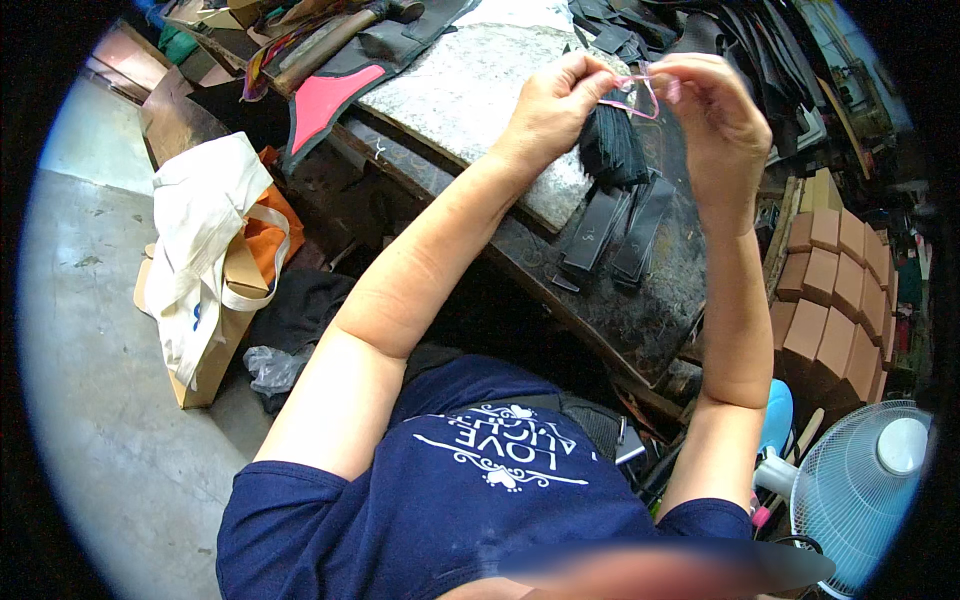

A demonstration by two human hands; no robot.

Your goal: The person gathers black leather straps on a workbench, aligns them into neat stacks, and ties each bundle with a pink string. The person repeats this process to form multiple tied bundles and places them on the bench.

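I have a thin pink string bent in a loop between my left hand and right hand. Black strips bunch just below it.

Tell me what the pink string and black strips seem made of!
Pink string: perhaps plastic or rubber, slightly glossy; thin, bending into a loop. Black strips: maybe leather or imitation leather, smooth; flat faces catch a soft sheen.

The bare left forearm slants up and rightward to the left hand, its thumb and forefinger pinched together, while the bare right forearm rises almost upright to the right hand, fingers curled toward the left.
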